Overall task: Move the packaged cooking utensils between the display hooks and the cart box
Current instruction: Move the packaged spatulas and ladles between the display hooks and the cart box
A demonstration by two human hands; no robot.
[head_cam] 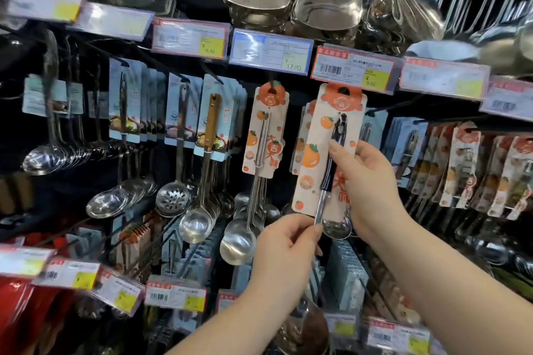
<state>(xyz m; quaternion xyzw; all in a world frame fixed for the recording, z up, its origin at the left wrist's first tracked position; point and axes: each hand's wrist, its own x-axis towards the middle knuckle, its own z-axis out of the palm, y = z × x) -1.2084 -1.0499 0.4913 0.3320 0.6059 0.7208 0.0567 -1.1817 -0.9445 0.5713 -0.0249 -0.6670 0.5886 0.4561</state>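
Both hands hold one carded ladle up against the utensil display.

The packaged ladle (pixel 324 153), a black-handled steel spoon on a card printed with oranges, hangs upright just toward 3 o'clock from the middle of the view. Its hang-hole sits directly under a red-edged price tag (pixel 355 68) at 12 o'clock; whether the hole is on a hook cannot be told. At the card's 6 o'clock the left hand (pixel 285 248) pinches the bare steel shaft between thumb and curled fingers, just above the bowl. At the card's 4 o'clock the right hand (pixel 372 181) grips the card's edge, thumb pressed across the black handle, fingers hidden behind the card. At 9 o'clock, just beside it, a second orange-carded ladle (pixel 265 130) hangs from its own peg.
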